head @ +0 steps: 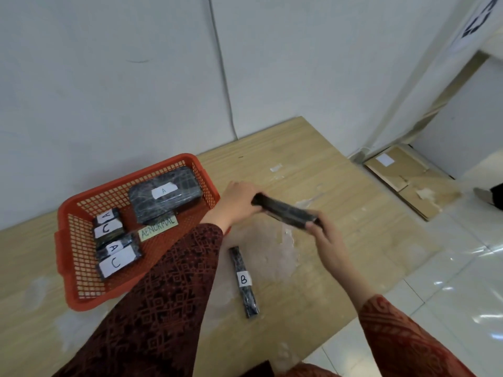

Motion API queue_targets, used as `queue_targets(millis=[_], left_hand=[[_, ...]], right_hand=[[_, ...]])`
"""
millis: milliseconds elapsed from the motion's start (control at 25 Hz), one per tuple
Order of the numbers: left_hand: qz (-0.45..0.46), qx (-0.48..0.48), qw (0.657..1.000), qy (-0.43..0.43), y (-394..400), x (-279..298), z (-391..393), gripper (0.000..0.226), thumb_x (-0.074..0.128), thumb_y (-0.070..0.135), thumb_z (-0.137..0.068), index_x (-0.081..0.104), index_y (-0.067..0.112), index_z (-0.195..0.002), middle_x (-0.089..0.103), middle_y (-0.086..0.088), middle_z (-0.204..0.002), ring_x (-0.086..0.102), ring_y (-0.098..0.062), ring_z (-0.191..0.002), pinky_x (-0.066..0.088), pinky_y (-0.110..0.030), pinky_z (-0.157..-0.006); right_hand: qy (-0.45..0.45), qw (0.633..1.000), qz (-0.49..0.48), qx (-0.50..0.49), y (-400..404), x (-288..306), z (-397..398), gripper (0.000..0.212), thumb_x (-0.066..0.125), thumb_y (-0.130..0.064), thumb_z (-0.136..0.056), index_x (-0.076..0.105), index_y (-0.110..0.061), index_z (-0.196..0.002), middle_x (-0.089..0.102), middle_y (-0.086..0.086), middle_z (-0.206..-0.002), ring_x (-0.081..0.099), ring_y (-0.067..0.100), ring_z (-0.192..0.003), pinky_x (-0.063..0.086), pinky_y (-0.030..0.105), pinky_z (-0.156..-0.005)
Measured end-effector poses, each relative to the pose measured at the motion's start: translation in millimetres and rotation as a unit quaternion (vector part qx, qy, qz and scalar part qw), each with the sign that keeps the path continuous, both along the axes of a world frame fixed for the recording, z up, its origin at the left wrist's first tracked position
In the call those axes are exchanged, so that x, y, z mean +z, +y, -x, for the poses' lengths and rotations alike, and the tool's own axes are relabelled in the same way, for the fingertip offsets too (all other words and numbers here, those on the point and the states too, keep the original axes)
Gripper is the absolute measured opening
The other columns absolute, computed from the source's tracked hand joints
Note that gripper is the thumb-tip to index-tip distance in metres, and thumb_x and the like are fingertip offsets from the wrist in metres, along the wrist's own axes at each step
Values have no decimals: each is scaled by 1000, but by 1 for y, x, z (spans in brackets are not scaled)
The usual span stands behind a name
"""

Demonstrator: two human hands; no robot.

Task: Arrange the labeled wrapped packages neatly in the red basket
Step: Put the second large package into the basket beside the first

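A long black wrapped package (285, 212) is held above the table, my left hand (238, 200) gripping its far end and my right hand (325, 235) its near end. A second long black package labelled B (243, 281) lies flat on the table below them. The red basket (81, 297) stands at the left. It holds a large package labelled A (164, 195), several small packages labelled A and C (115, 244), and a green card reading ABNORMAL (158, 228).
The wooden table (340, 186) stands against a white wall, with a cable (223, 77) running down the wall. Flattened cardboard boxes (408, 178) lie on the white tiled floor to the right. The table edge runs close along my right.
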State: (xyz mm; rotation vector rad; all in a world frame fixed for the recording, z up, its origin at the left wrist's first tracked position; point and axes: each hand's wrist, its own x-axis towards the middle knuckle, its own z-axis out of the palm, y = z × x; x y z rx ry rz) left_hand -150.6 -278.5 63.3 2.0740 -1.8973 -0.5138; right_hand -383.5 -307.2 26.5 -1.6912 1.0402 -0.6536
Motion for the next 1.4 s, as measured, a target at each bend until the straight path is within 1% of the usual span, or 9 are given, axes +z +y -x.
queue_targets(millis=[120, 280, 440, 720, 840, 920, 1040, 1200, 1400], left_hand=[[47, 50, 989, 130, -3, 43, -16, 27, 74, 42, -71, 68, 22, -89, 67, 7, -83, 60, -11, -79, 46, -31, -69], [107, 133, 965, 201, 18, 79, -40, 32, 77, 50, -63, 69, 29, -86, 69, 12, -81, 63, -2, -76, 49, -21, -65], [159, 253, 921, 250, 59, 77, -61, 30, 81, 46, -64, 71, 29, -86, 71, 8, -85, 64, -4, -80, 50, -21, -72], [239, 476, 781, 325, 142, 25, -70, 44, 75, 32, -77, 59, 23, -116, 61, 3, -119, 55, -13, -111, 47, -37, -96], [263, 555, 661, 431, 167, 0, -69, 42, 71, 19, -81, 48, 21, -116, 60, -5, -121, 60, -13, -103, 52, -32, -86], [251, 593, 627, 439, 177, -17, -71, 35, 69, 15, -83, 50, 17, -113, 61, -9, -121, 61, -13, -101, 52, -30, -83], [213, 639, 636, 376, 183, -36, -75, 38, 69, 20, -84, 56, 8, -117, 62, -10, -121, 58, -20, -108, 47, -37, -97], [191, 658, 670, 285, 186, -47, -84, 34, 66, 20, -86, 62, 4, -116, 65, -12, -116, 60, -19, -99, 46, -30, -89], [155, 652, 712, 208, 181, -52, -89, 33, 67, 17, -85, 64, 4, -115, 68, -13, -112, 61, -26, -104, 38, -24, -83]], right_hand=[[-58, 991, -104, -52, -24, 26, -11, 49, 35, -48, -90, 56, -20, -124, 62, 9, -122, 58, 25, -113, 52, 40, -90], [-81, 994, -66, 26, -39, 66, -41, 50, 30, -63, -89, 57, -34, -120, 66, -1, -116, 64, 15, -101, 53, 28, -66], [-81, 993, -20, 88, -34, 76, -83, 25, 57, -41, -91, 59, -26, -111, 68, 1, -105, 67, 10, -86, 55, 20, -57], [-65, 984, -112, 125, 1, 53, -147, 25, 55, -39, -92, 59, -16, -101, 65, 8, -94, 62, 16, -74, 51, 28, -60], [52, 991, -35, 121, 14, 41, -173, 28, 54, -42, -92, 58, -16, -103, 67, 6, -100, 61, 13, -80, 43, 23, -59], [118, 982, 40, 143, 22, 35, -187, 39, 58, -35, -91, 54, -9, -119, 60, 10, -114, 60, 22, -96, 44, 23, -72], [143, 968, 80, 191, 36, 30, -196, 59, 63, -27, -89, 37, -9, -138, 45, 14, -129, 51, 29, -114, 41, 31, -90], [230, 925, 182, 240, 50, 19, -203, 71, 64, -27, -87, 29, -3, -143, 41, 17, -139, 37, 34, -125, 33, 43, -107], [278, 894, 205, 286, 59, 8, -208, 55, 58, -23, -89, 36, -11, -138, 30, 19, -144, 36, 37, -125, 35, 44, -105]])
